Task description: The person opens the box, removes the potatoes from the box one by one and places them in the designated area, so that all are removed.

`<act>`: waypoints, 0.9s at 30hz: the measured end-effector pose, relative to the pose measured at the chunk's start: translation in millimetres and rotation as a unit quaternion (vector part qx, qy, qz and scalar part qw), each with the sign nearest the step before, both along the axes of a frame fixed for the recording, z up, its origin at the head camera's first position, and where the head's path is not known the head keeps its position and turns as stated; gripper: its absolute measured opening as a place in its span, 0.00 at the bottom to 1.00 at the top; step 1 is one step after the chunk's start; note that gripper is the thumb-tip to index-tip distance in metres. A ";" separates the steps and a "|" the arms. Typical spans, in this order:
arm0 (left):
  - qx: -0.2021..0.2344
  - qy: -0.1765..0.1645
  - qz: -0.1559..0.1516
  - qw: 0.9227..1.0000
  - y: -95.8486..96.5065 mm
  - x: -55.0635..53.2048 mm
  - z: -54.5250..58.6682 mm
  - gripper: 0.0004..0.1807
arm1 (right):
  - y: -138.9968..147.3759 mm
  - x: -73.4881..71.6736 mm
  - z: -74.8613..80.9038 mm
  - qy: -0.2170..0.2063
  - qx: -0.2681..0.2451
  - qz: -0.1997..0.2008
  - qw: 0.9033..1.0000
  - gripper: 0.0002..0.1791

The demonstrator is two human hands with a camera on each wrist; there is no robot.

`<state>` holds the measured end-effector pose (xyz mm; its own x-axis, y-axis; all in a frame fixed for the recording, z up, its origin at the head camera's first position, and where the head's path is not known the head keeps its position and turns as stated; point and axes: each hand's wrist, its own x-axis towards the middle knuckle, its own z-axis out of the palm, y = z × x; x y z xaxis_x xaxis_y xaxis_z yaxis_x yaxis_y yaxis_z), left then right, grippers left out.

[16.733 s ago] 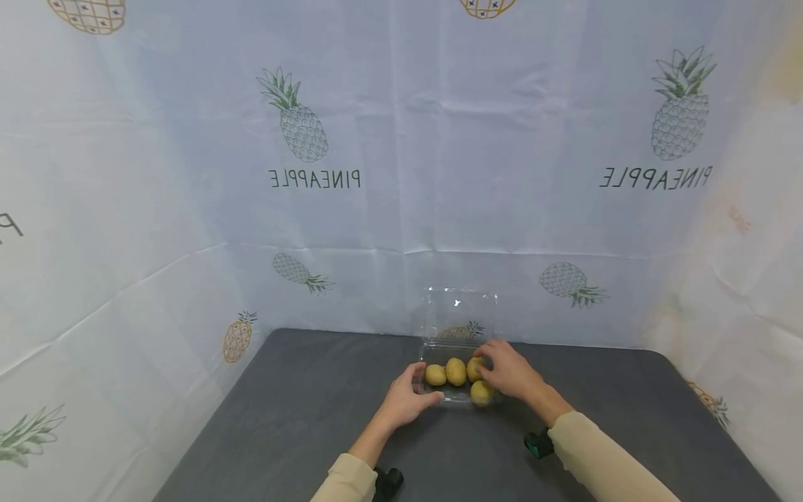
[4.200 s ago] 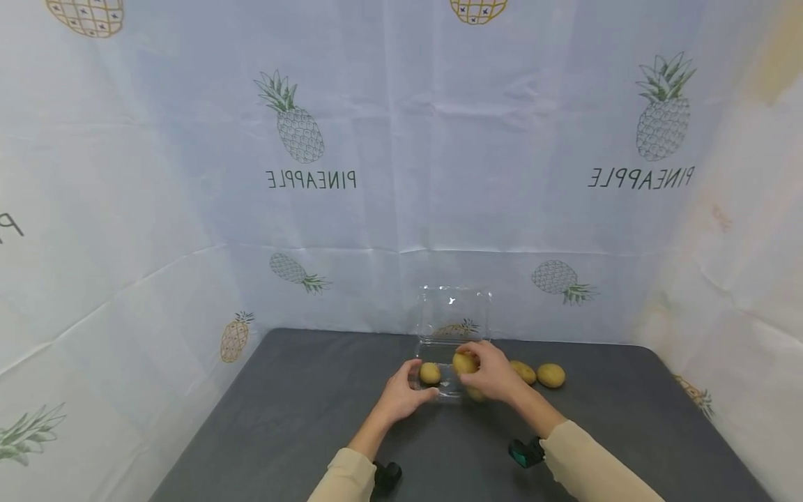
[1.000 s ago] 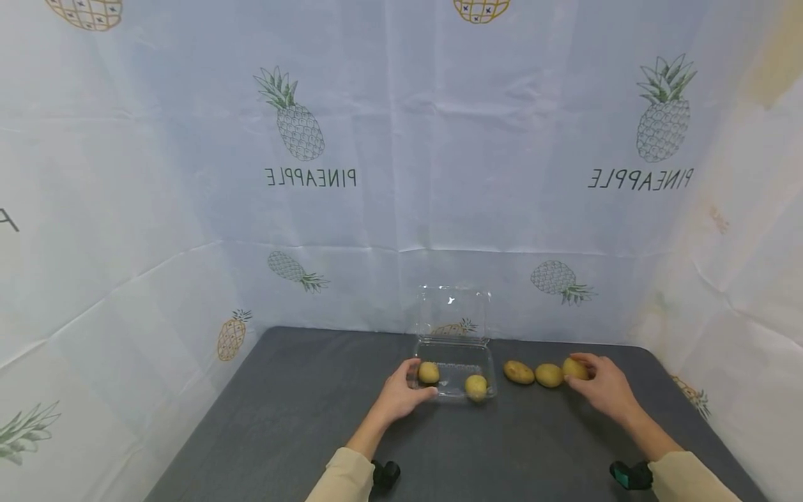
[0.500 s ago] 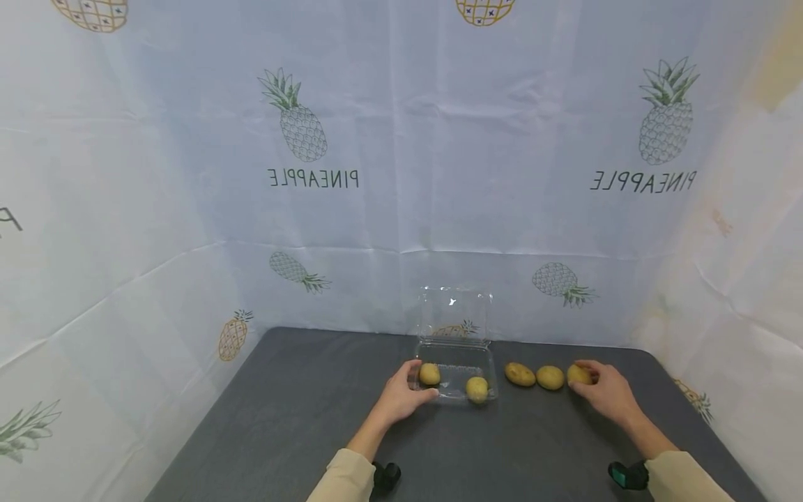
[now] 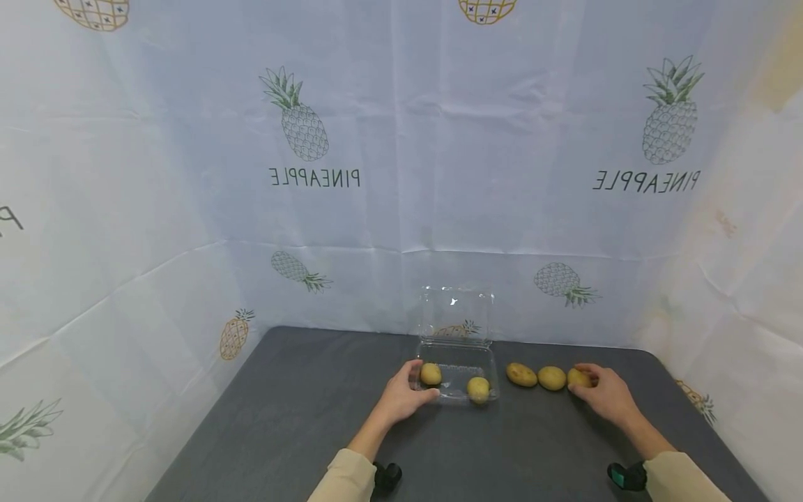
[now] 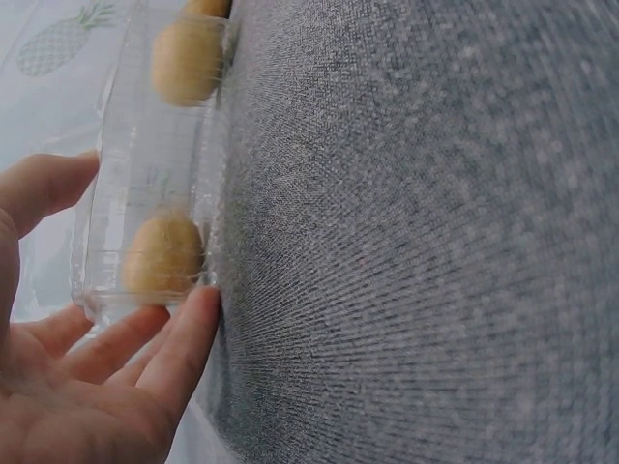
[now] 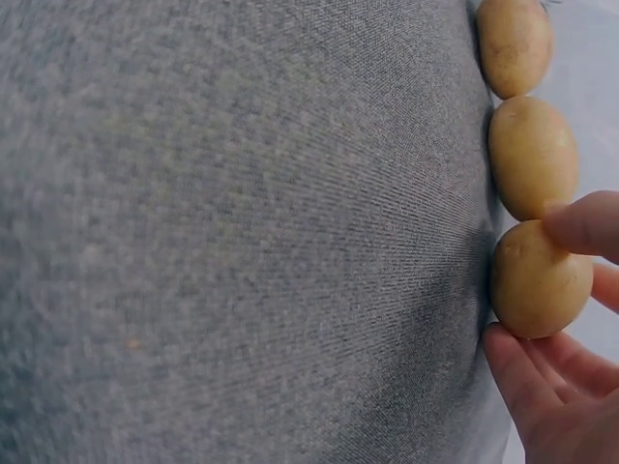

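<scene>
A clear plastic clamshell container (image 5: 453,362) stands with its lid (image 5: 456,307) raised at the back. Inside it are two potatoes, one at the left (image 5: 430,374) and one at the front right (image 5: 478,390). My left hand (image 5: 400,397) holds the container's left end, thumb at one side and fingers under the end wall in the left wrist view. To the right, my right hand (image 5: 607,394) grips a potato (image 7: 542,280) between thumb and fingers, low at the table. That potato touches the middle potato (image 7: 532,158) of a row, with another potato (image 7: 515,46) beyond.
The dark grey table (image 5: 282,404) ends at a pale curtain (image 5: 351,216) printed with pineapples, close behind the container and the row. More curtain hangs on both sides. Black wrist cameras (image 5: 387,477) sit under both sleeves.
Several potatoes were in the container earlier; three now form a row on the table to its right, carried by my right hand. Over the last second the right hand has barely moved.
</scene>
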<state>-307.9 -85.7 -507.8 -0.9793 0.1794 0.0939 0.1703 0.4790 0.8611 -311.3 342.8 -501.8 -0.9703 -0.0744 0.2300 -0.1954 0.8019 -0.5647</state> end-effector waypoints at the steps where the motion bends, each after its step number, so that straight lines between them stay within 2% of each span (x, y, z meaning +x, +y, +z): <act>1: 0.000 -0.001 0.000 1.000 0.0 0.1 0.1 0.41 | -0.1 0.2 0.2 -0.002 -0.001 0.000 1.000 0.29; 10: 0.004 -0.001 -0.007 1.000 -0.9 -1.0 1.9 0.41 | 1.6 -1.5 4.4 -0.018 0.010 0.000 1.000 0.30; 19: 0.008 -0.004 -0.001 1.000 -0.4 -1.0 0.2 0.40 | 3.2 2.4 10.7 -0.004 0.014 0.009 1.000 0.29; 27: 0.010 -0.004 -0.006 1.000 -0.8 -1.5 -0.6 0.42 | -6.8 9.9 23.4 0.028 0.016 0.019 0.999 0.24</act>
